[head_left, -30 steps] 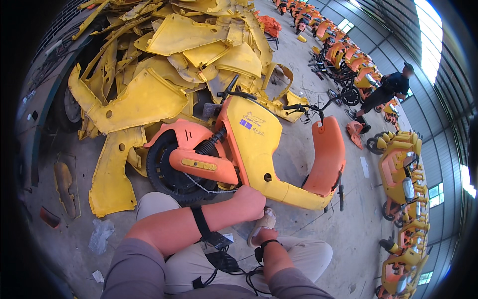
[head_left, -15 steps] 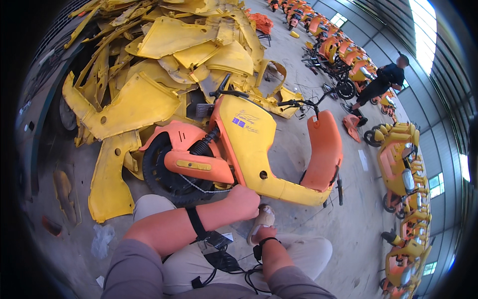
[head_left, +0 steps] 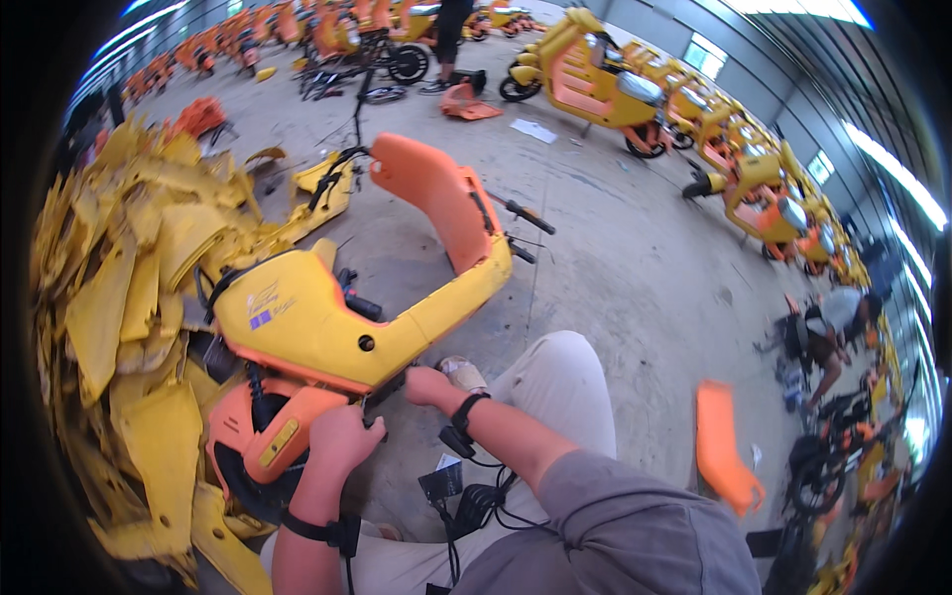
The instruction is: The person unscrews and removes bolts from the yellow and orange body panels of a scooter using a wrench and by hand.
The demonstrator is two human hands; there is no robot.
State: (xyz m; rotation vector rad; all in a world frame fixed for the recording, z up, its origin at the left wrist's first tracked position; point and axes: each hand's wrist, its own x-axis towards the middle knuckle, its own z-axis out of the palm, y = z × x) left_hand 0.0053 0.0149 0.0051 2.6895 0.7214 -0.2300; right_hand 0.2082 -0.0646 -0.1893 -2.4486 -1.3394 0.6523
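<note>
A yellow and orange scooter body (head_left: 327, 317) lies on its side on the concrete in front of me, its orange front panel (head_left: 436, 198) pointing away. My left hand (head_left: 342, 436) is closed at the lower edge of the yellow shell, by the orange rear mudguard (head_left: 263, 436). My right hand (head_left: 426, 385) grips the same lower edge a little to the right. Whether either hand holds a small tool is hidden. Both wrists wear black straps with cables.
A heap of yellow plastic panels (head_left: 119, 297) fills the left side. A loose orange panel (head_left: 724, 446) lies at my right. Rows of parked yellow scooters (head_left: 615, 89) line the back. A person (head_left: 828, 332) crouches at the right; another stands at the back.
The view has swung to the right, so the panel heap now sits at the left. Both hands have come down onto the scooter's lower edge.
</note>
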